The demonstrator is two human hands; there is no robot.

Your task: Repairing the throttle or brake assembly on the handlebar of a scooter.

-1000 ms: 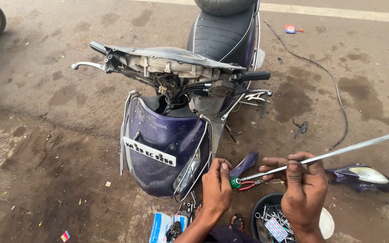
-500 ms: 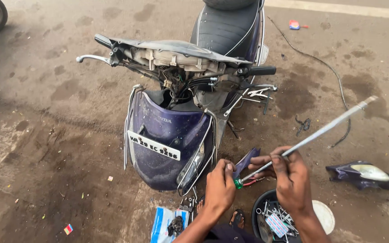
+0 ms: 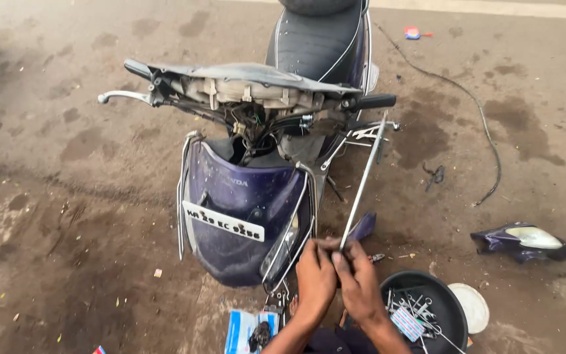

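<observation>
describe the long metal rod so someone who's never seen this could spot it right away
Start at the purple scooter on the stained ground, its handlebar cover stripped off. By its front right edge, both hands, left and right, meet, and the long metal rod rises from them towards the handlebar grip. It is the only straight, thin, silvery bar there, unlike the curved black cable.

Scooter front panel [image 3: 244, 223] blocks left; black bowl [image 3: 420, 311] crowds right.

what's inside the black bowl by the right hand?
The black bowl holds a jumble of small metal tools and fasteners plus a small striped packet. The right hand covers its left edge; the bottom under the pile is hidden.
</observation>
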